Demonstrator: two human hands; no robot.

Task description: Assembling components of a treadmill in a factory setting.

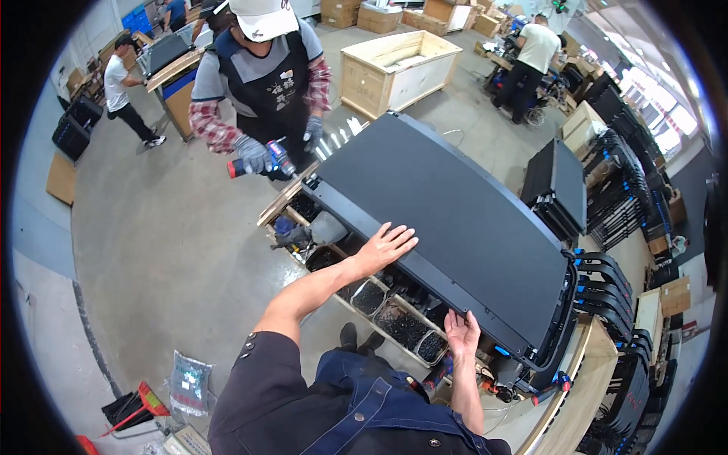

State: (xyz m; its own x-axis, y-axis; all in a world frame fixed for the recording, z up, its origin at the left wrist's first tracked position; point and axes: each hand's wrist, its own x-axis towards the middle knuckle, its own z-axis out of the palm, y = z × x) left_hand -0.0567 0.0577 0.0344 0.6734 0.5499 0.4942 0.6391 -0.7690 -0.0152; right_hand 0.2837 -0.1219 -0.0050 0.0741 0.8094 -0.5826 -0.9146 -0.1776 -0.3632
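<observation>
A long black treadmill deck [455, 205] lies on a wooden workbench, its flat dark belt facing up and a rail running along each side. My left hand [388, 249] rests palm down on the near side rail, fingers spread out and reaching onto the belt. Farther right, my right hand [462, 334] is turned palm up against the same rail's lower edge, its fingers stretched out and touching it. At the deck's far left corner, a co-worker's gloved hand [254, 155] holds a blue and red cordless drill [280, 159], with its tip at that corner.
Wooden bins of black screws [402, 322] line the bench front under the deck. A second cordless drill [552, 388] lies near the right end. Curved black frames [607, 284] stand beyond it. A wooden crate [398, 72] sits behind the bench. Other people work farther off.
</observation>
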